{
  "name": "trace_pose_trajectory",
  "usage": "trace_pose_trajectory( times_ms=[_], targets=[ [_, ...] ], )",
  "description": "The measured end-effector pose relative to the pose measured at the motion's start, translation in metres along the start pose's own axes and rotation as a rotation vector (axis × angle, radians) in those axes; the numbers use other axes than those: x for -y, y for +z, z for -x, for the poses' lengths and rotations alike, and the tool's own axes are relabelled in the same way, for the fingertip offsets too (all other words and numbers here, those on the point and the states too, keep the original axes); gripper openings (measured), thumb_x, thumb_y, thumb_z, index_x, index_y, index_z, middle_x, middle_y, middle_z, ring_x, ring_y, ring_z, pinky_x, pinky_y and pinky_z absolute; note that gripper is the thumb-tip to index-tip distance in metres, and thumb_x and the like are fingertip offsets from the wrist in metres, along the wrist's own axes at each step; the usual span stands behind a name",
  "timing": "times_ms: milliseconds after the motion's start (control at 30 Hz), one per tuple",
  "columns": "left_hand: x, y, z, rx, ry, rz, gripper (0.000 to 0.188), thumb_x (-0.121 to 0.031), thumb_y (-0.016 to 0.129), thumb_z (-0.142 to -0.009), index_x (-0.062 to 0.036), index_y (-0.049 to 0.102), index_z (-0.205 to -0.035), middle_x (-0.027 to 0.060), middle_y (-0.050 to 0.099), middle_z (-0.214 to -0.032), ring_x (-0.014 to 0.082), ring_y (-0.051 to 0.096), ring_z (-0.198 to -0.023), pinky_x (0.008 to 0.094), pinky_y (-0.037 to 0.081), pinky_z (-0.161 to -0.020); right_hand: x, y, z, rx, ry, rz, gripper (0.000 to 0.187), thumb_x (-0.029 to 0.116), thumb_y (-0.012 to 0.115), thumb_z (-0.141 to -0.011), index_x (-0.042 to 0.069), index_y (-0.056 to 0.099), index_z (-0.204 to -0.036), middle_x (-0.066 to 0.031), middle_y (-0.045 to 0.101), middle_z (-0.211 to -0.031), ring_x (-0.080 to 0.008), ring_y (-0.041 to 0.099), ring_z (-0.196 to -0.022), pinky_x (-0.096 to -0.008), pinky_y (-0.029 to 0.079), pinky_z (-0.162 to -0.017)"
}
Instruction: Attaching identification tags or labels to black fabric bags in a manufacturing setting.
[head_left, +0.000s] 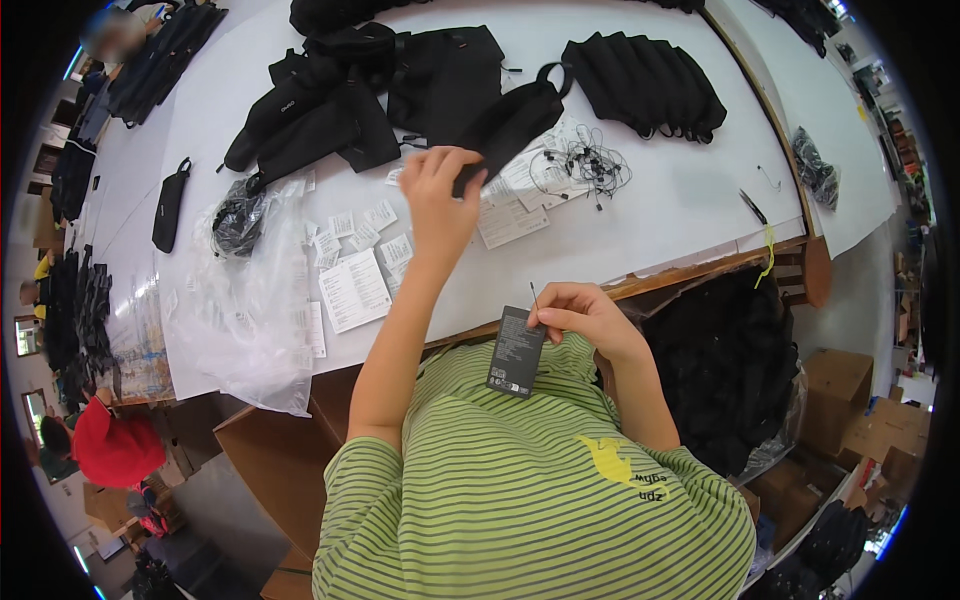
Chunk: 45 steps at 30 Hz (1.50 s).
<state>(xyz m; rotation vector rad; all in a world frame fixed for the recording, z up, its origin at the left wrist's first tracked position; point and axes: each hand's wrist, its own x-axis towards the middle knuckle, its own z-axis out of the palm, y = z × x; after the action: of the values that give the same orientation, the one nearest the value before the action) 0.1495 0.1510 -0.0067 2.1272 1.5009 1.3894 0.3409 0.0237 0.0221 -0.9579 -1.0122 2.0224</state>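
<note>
My left hand (440, 195) is closed on the near end of a slim black fabric pouch (515, 125), which has a loop at its far end. The pouch slants away to the right over the white table. Close to my body, my right hand (585, 318) pinches the top of a black hang tag (515, 355) with small pale print. A short dark string stands up from the fingers there. A tangle of black tag strings (592, 168) lies right of the pouch, by white printed sheets (512, 222).
More black pouches (320, 115) are heaped at the far left, with a neat row of them (645, 85) at the far right. White labels (355, 290) and a clear plastic bag (240, 330) lie on the left. Snips (754, 207) with yellow cord rest near the right edge.
</note>
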Motion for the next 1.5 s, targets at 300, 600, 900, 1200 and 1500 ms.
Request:
trace_pose_trajectory(
  times_ms=[300,600,900,1200,1500],
  targets=[
    [0.017,-0.079,0.074,0.286,-0.133,-0.201,0.031,-0.005,0.07,-0.07,-0.0131,0.061,-0.099,0.0045,0.054,-0.115,0.0285,0.043,-0.111,0.0411,0.03,-0.095,0.011,0.006,-0.02,0.232,0.163,0.199,0.013,0.012,0.062,-0.088,0.001,0.067,-0.091,-0.0016,0.065,-0.078,-0.0034,0.043,-0.049,-0.0186,0.035,-0.045],
    [0.016,-0.027,0.107,0.31,-0.2,-0.095,0.014,-0.015,0.072,-0.07,-0.0092,0.061,-0.076,0.0017,0.051,-0.076,0.0224,0.045,-0.082,0.0373,0.033,-0.077,0.028,-0.003,-0.012,-0.069,0.164,0.566,0.016,0.019,0.064,-0.083,0.004,0.069,-0.087,0.004,0.053,-0.055,-0.0011,0.039,-0.049,-0.0212,0.027,-0.046],
    [-0.029,-0.042,0.094,0.267,-0.42,0.284,0.01,-0.012,0.072,-0.072,-0.0058,0.066,-0.077,0.0017,0.047,-0.064,0.0162,0.042,-0.067,0.0309,0.035,-0.066,0.011,0.016,-0.025,-0.407,-0.111,1.111,0.014,0.024,0.064,-0.082,0.012,0.068,-0.088,-0.0061,0.051,-0.051,-0.0228,0.049,-0.045,-0.0326,0.036,-0.046],
    [-0.04,-0.062,0.1,0.158,-0.598,0.541,0.011,-0.007,0.069,-0.077,-0.0004,0.068,-0.086,0.002,0.054,-0.069,0.0116,0.047,-0.069,0.0254,0.039,-0.066,-0.003,0.032,-0.041,-0.276,-0.354,1.114,0.012,0.019,0.064,-0.081,0.012,0.068,-0.089,-0.0066,0.058,-0.059,-0.0226,0.056,-0.053,-0.0337,0.042,-0.051],
    [-0.038,-0.075,0.104,0.183,-0.613,0.727,0.009,-0.009,0.06,-0.087,-0.0002,0.059,-0.089,0.0034,0.056,-0.089,0.0102,0.049,-0.072,0.0235,0.04,-0.072,0.003,0.039,-0.036,-0.301,-0.275,0.957,0.015,0.02,0.066,-0.083,0.01,0.064,-0.094,-0.0014,0.049,-0.059,-0.0145,0.044,-0.051,-0.0277,0.036,-0.049]
  ],
)
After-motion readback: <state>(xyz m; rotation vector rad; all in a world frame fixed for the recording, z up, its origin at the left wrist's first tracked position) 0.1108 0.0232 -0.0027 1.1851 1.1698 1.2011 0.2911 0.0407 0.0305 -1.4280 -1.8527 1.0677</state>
